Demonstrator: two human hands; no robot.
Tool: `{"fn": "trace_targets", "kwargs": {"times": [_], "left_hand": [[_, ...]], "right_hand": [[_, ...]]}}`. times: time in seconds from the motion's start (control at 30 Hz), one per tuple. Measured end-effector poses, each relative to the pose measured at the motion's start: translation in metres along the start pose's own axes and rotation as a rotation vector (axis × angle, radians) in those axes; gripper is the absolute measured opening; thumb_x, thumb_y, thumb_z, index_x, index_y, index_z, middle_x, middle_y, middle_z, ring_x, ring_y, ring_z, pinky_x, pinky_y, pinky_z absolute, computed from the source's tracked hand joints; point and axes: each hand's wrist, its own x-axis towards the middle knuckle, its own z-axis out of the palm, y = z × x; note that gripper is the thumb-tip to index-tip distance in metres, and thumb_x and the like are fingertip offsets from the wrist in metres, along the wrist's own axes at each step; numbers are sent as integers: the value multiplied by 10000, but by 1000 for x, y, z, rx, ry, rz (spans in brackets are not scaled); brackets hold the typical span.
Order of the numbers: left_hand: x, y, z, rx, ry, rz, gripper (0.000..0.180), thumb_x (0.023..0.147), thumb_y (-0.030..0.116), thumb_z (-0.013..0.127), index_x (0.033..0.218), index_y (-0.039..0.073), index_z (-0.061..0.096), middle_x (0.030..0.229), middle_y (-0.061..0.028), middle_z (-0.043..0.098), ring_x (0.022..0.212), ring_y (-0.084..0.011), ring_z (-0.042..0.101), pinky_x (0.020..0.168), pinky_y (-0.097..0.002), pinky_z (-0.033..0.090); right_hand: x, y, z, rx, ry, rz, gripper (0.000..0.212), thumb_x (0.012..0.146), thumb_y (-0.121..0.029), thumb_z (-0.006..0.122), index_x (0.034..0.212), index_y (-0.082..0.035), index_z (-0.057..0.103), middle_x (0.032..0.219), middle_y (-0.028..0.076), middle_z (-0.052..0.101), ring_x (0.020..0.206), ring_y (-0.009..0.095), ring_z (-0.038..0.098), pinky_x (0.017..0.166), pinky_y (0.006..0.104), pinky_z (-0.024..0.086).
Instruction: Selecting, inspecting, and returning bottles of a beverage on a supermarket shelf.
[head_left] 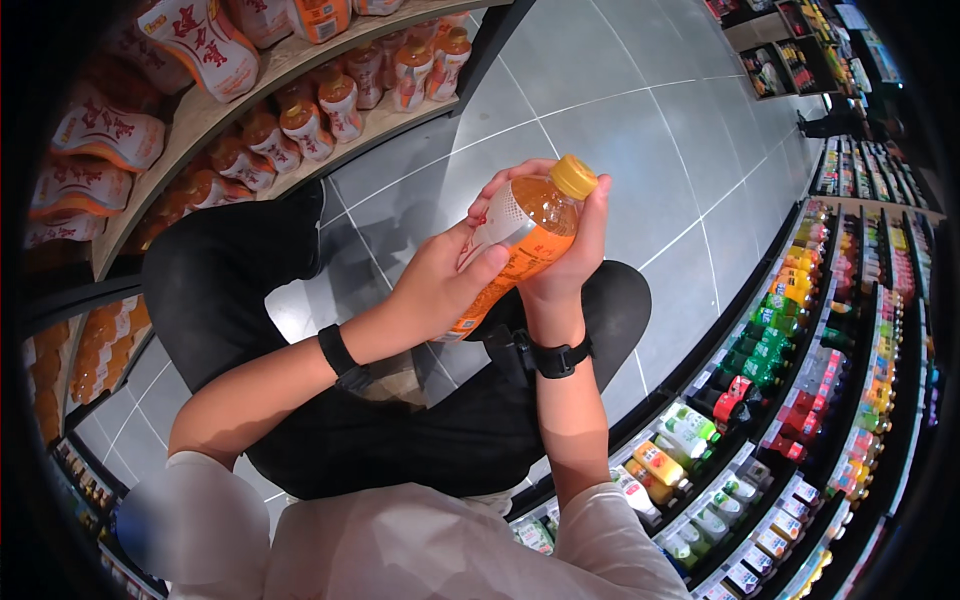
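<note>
Between my two hands is a plastic drink bottle [540, 240] with a yellow cap, an orange and white label and amber liquid inside. It is tilted, its cap pointing up and to the right, over my bent knees. My left hand [445, 275] wraps the lower label from the left, thumb across the front. Against the bottle's right side, my right hand [580, 245] grips it near the neck, with its fingers partly hidden behind it. Both wrists carry black straps.
Shelves at the left hold rows of similar orange bottles [340, 105], with multi-packs [200, 45] above them. Along the right runs a long shelf of coloured drink bottles [770, 330]. Grey floor tiles [620, 130] lie between, and a dark display stand [790, 65] is far off.
</note>
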Motion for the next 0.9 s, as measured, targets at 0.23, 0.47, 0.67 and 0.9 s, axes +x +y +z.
{"fn": "trace_targets", "kwargs": {"times": [0.23,0.47,0.67,0.9], "left_hand": [[1,-3,0,20,-24,15,641,976,461,583,1293,-90,507,1159,-127,645,1066,-140,590,948,-298,465],[4,-9,-2,36,-21,64,701,942,534,596,1266,-83,522,1112,-138,661,1039,-153,607,930,-309,477],[4,2,-7,168,-1,128,644,948,500,607,1228,-78,564,1094,-153,683,1031,-165,631,909,-326,495],[17,29,-6,371,-32,42,605,927,500,636,1129,-69,603,926,-248,705,898,-378,712,804,-380,541]], "right_hand": [[-4,-2,-3,-16,-29,-31,749,1021,-643,218,1034,18,568,920,188,662,777,290,690,709,389,572],[-6,-3,0,-2,2,-18,755,1015,-654,202,1064,14,551,937,200,641,794,308,663,734,405,557],[-3,2,-3,-37,-27,-86,612,1039,-503,248,1077,25,556,958,213,649,816,330,678,736,421,567],[-2,-4,-6,34,93,-153,456,1007,-353,287,1107,14,538,995,226,625,866,342,651,784,452,556]]}}
